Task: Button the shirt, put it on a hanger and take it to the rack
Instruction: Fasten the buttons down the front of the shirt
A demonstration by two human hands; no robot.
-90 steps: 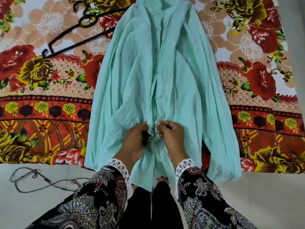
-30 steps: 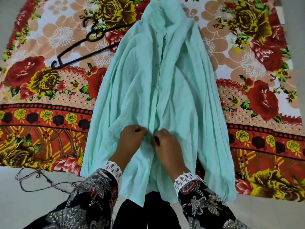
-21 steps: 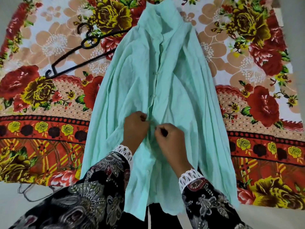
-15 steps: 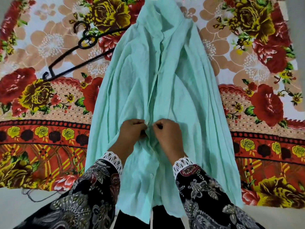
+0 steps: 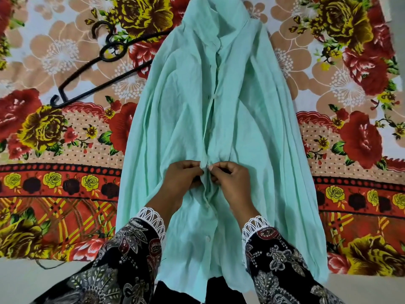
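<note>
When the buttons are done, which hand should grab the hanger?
The left hand, probably. The black hanger lies on the floral sheet on that hand's side of the shirt; the right hand would have to cross over.

A home, most likely a bedroom or living room, with laundry being handled on the floor. A large bedsheet (image 5: 65,139) printed with red and yellow roses and a bordered band fills most of the frame, spread flat over a pale smooth floor (image 5: 26,279) that shows along the lower edge. At upper left of the frame a black clothes hanger (image 5: 96,69) lies on the sheet, beside a mint-green shirt (image 5: 252,119) laid out in the middle
</note>
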